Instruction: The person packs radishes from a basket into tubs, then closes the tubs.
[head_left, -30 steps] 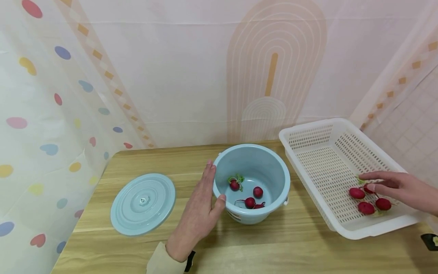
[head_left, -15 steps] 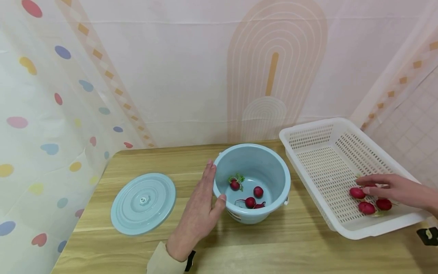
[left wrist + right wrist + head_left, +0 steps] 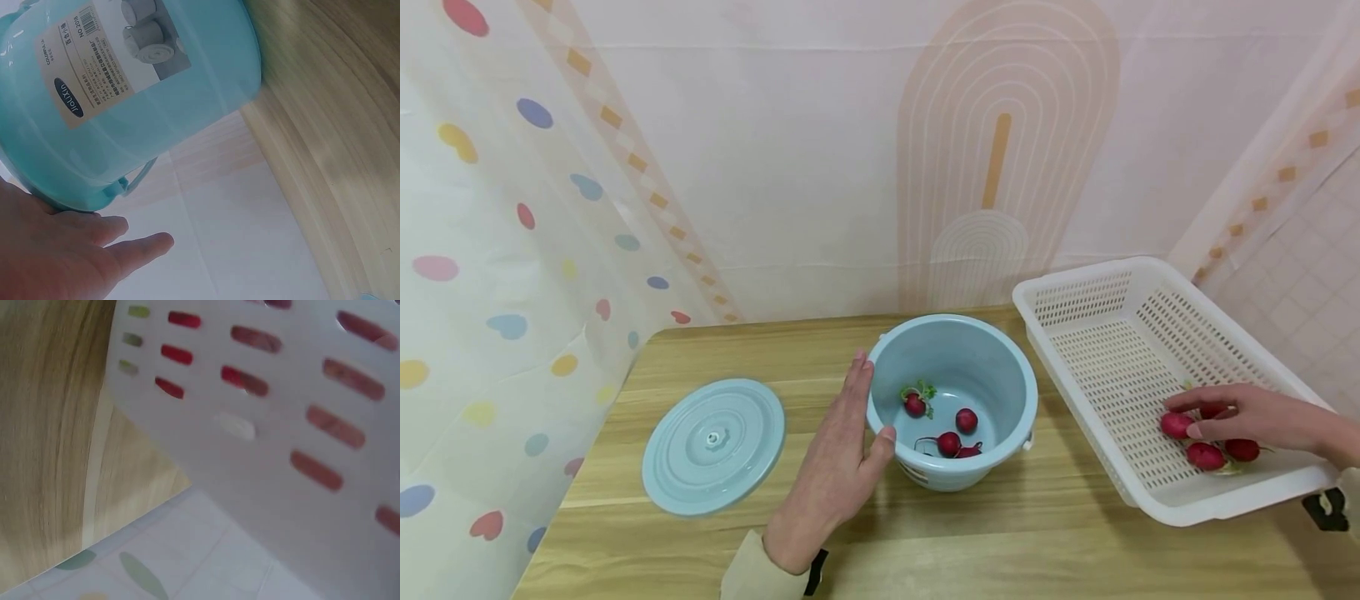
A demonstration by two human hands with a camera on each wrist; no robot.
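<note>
My left hand (image 3: 835,471) rests against the left rim of a light blue bucket (image 3: 951,477), fingers straight. In the left wrist view, the bucket's printed label (image 3: 90,65) shows above the fingers. Several red radishes lie inside, one with green leaves (image 3: 915,405). At right, my right hand (image 3: 1262,421) reaches into a white perforated basket (image 3: 1105,358), thumb and fingers about a radish (image 3: 1176,426). More radishes, such as one near the basket's front (image 3: 1206,456), lie under and beside the hand. In the right wrist view the basket wall (image 3: 237,481) hides the fingers.
A light blue round lid (image 3: 715,446) lies on the wooden table (image 3: 1000,542), left of the bucket. Behind the table hangs a patterned curtain (image 3: 790,167). The basket's raised rim stands right of the bucket.
My right hand has shifted slightly left and down within the basket, its thumb and fingers coming to the leftmost radish, which has moved a little left. My left hand stays at the bucket.
</note>
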